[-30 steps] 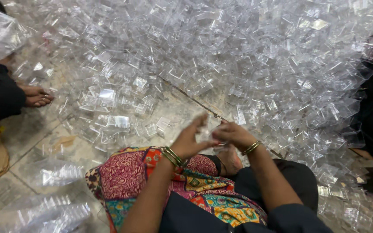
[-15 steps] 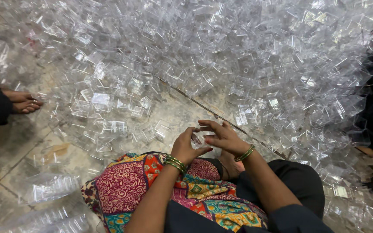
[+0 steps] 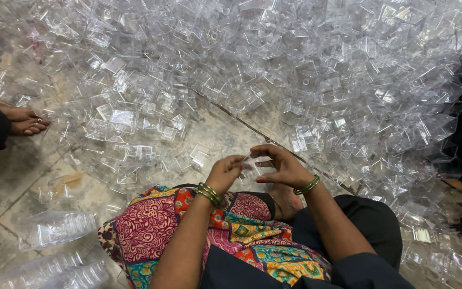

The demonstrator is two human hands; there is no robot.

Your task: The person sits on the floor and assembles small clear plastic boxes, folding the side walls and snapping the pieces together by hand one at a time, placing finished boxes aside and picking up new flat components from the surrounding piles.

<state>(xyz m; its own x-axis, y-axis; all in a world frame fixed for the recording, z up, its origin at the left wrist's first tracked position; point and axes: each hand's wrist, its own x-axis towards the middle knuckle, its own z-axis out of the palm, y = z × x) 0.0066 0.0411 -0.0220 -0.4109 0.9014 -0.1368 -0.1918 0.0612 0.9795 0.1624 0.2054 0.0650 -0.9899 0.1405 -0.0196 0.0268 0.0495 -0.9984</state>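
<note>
Notably, at the far left edge a second person's foot (image 3: 25,121) rests on the tiled floor (image 3: 225,131), with a dark sleeve above it; the rest of that person is cut off by the frame. Lower left, stacked clear trays (image 3: 54,227) lie nested on the floor (their count cannot be made out through the glare). Moving rightward, the person's patterned cloth (image 3: 188,225) covers the lap, which serves as the working rest for both forearms.

At centre, the left hand (image 3: 224,172), wearing green bangles (image 3: 209,194), is curled narrow, fingers pinching one edge of a small clear plastic piece (image 3: 249,163). The right hand (image 3: 282,168), with a green bangle at the wrist, meets it from the other side, thumb and fingertips closed on the same piece. The piece sits between the two hands, held above the lap and clear of the floor, apparently so both sides can be worked at once. Its exact shape is hard to tell: it is transparent and largely screened by the fingers.

Beyond and to the right, a heap of clear plastic containers (image 3: 316,69) spreads across the floor within arm's reach. At the right edge, dark clothing of another person is only partly in view.
</note>
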